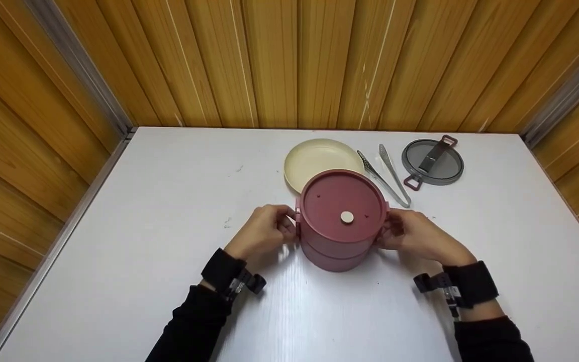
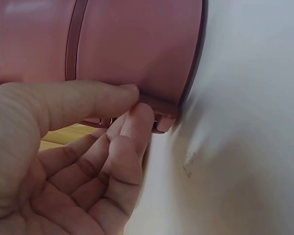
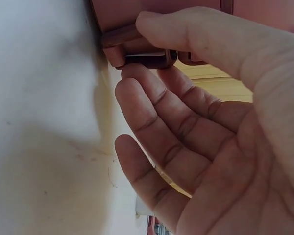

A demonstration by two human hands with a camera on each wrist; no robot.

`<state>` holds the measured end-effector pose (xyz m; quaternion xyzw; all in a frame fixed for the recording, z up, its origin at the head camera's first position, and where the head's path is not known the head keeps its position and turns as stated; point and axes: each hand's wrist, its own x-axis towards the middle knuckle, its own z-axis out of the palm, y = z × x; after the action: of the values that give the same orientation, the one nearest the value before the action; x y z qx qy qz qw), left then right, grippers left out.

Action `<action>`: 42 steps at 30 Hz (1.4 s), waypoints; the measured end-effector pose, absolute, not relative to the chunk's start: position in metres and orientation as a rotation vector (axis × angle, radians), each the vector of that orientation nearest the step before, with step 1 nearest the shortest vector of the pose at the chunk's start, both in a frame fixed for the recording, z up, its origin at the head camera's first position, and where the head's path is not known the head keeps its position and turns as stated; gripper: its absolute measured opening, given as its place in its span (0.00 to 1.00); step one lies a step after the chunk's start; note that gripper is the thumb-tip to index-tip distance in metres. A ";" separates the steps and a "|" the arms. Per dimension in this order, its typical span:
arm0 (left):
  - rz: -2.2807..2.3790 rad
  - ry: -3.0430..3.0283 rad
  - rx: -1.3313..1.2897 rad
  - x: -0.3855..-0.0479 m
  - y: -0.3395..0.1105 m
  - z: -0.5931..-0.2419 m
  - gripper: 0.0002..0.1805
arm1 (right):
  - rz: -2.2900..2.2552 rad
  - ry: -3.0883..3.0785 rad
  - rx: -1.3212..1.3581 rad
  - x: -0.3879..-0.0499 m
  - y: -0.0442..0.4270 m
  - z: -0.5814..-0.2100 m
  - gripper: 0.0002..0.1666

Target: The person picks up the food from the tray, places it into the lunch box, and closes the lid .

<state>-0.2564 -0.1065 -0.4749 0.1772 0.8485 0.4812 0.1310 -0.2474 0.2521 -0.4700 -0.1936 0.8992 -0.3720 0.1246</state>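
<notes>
A round, dusky-red lunch box (image 1: 337,208) stands upright on the white table, its lid on, with a small pale button on top. Two stacked tiers show as a seam round its wall. My left hand (image 1: 264,229) is at its left side; in the left wrist view the thumb and forefinger pinch the side latch (image 2: 159,105) low on the wall. On the opposite side, my right hand (image 1: 417,234) holds the other latch (image 3: 132,49), thumb on top and fingertips beneath, the remaining fingers loosely bent. The hands partly hide both latches in the head view.
Behind the lunch box lies a cream plate (image 1: 314,161), partly covered by it in view. Metal tongs (image 1: 395,181) lie spread to the right, and a round grey lid (image 1: 448,168) with dark-red clips lies farther right. Wood-panelled walls (image 1: 269,65) border the table (image 1: 169,201).
</notes>
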 end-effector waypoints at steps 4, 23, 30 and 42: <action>1.397 2.446 0.498 -0.256 -0.109 -0.475 0.19 | -1.127 2.603 -0.533 -0.248 0.260 -0.466 0.23; 1.405 2.577 0.395 -0.254 -0.118 -0.476 0.22 | -0.880 3.023 0.002 -0.313 0.323 -0.418 0.36; 1.416 2.594 0.392 -0.254 -0.118 -0.480 0.26 | -0.801 3.103 0.185 -0.340 0.327 -0.426 0.38; 1.428 2.591 0.406 -0.251 -0.118 -0.482 0.28 | -0.710 3.099 0.390 -0.361 0.336 -0.447 0.37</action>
<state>-0.2514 -0.1175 -0.4822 0.1356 0.8651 0.4766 0.0776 -0.3605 0.3365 -0.4469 0.1218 0.9670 -0.2215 -0.0306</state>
